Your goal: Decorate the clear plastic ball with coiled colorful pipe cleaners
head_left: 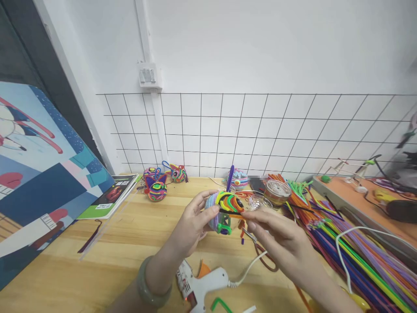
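My left hand (190, 226) is wrapped round a ball (212, 205) covered in part with coloured pipe cleaners in lilac, blue, yellow, green and orange. Part of its lower right side looks see-through. A black pipe cleaner (232, 213) runs across the front of the ball, its left end by my left thumb. My right hand (276, 234) pinches its right end. Behind the ball, a purple stem (230, 178) sticks up; whether it joins the ball I cannot tell. Below my hands lies a white glue gun (210, 284), and scissors (269, 261) rest partly hidden by my right hand.
Finished-looking pipe-cleaner ornaments (156, 188) stand at the back left, beside a magazine (110, 195). Bundles of pipe cleaners (352, 248) fill the right, crossed by a white cable (340, 248). A round tape roll (278, 191) sits behind. A large illustrated board (42, 174) leans at left.
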The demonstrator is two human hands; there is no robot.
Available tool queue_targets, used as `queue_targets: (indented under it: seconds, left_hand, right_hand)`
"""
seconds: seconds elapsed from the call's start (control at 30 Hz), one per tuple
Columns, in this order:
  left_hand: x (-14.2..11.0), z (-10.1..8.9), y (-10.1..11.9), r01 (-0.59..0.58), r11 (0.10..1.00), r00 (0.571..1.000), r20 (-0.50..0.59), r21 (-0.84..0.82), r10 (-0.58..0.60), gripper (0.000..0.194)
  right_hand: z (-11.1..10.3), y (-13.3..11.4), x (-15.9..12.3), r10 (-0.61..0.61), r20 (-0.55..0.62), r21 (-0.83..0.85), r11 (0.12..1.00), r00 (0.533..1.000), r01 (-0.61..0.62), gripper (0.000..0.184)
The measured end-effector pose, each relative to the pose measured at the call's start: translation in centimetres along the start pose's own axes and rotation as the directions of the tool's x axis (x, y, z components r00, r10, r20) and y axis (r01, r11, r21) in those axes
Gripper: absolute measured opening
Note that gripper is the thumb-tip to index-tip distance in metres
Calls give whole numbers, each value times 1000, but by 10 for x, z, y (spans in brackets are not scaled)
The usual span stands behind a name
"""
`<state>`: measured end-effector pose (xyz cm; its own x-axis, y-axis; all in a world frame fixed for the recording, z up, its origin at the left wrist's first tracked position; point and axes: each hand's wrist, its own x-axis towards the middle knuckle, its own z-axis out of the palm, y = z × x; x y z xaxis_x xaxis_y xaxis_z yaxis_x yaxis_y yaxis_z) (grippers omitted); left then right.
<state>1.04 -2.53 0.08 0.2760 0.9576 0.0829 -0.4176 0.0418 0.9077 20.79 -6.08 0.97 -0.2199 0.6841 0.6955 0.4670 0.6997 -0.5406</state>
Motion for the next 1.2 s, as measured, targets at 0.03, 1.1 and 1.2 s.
queue_targets:
  seconds: [0.03,1.1,1.2]
  left_hand:
    - [1,-1,0,-14,1000,1000,-3,-14,14,40]
    - [7,-17,23,-179,956,984,-69,-232,167,29]
    - [8,-17,22,-187,959,980,-100,-211,169,32]
  right_hand:
    - [-3,2,1,52,-12,0,999,999,-52,17]
    - [78,13,-36,27,756,-133,985,653,113,24]
    - [94,18,-51,-9,772,-238,923,636,302,25]
